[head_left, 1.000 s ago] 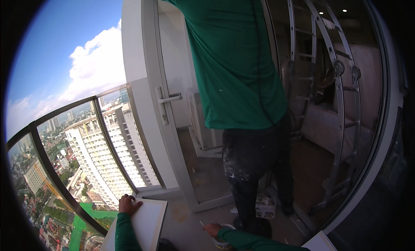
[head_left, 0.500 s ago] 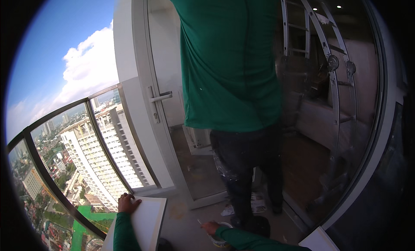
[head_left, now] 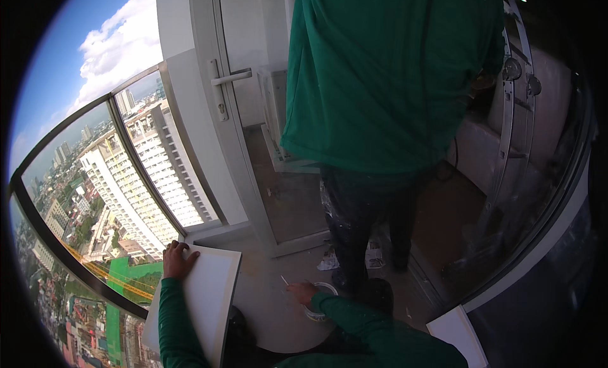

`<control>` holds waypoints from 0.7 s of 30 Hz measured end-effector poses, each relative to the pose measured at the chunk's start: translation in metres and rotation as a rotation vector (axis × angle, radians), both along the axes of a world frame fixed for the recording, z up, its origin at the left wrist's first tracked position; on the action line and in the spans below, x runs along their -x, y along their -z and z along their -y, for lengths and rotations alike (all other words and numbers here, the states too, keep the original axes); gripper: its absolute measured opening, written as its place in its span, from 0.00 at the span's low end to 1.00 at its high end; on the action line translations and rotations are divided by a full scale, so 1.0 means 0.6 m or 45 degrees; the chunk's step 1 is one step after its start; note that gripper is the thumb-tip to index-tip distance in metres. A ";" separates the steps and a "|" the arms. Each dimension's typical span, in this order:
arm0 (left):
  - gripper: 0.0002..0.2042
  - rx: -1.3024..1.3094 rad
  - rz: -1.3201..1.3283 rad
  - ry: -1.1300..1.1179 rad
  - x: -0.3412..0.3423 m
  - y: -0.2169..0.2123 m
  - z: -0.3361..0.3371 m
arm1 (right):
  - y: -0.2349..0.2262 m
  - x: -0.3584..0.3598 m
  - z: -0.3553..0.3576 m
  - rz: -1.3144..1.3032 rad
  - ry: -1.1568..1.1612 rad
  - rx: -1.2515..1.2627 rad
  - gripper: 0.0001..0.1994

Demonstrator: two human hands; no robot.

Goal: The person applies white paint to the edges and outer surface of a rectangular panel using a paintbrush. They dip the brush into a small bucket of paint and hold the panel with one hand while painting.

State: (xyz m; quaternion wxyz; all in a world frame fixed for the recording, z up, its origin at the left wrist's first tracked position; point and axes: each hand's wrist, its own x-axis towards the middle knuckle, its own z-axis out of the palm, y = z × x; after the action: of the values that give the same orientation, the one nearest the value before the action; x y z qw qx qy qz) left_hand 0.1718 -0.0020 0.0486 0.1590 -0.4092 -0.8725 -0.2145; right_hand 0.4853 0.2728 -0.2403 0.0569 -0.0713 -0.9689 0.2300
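In the head view, holds both hands apart. At eight o'clock, clasps the far left corner of a white panel (head_left: 214, 284) with the left hand (head_left: 180, 260), thumb on the face. At six, pinches a thin white stick (head_left: 284, 280) in the right hand (head_left: 303, 293), next to a round tub (head_left: 315, 317); cannot tell about contact with the rim. Faces a co-worker (head_left: 383, 83) in green between one and two, with a metal ladder (head_left: 506, 124) near three, a door handle (head_left: 231, 78) at eleven and a second panel (head_left: 458, 337) between four and five.
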 end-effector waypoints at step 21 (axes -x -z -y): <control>0.22 0.102 0.004 -0.046 0.048 0.056 0.008 | -0.001 0.027 -0.207 0.340 0.194 0.241 0.23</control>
State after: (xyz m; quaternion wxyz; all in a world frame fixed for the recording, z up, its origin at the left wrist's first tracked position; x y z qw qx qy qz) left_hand 0.1433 -0.0071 0.0149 0.1449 -0.3991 -0.8879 -0.1772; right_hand 0.4694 0.3971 -0.2399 -0.0620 -0.1794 -0.9337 0.3037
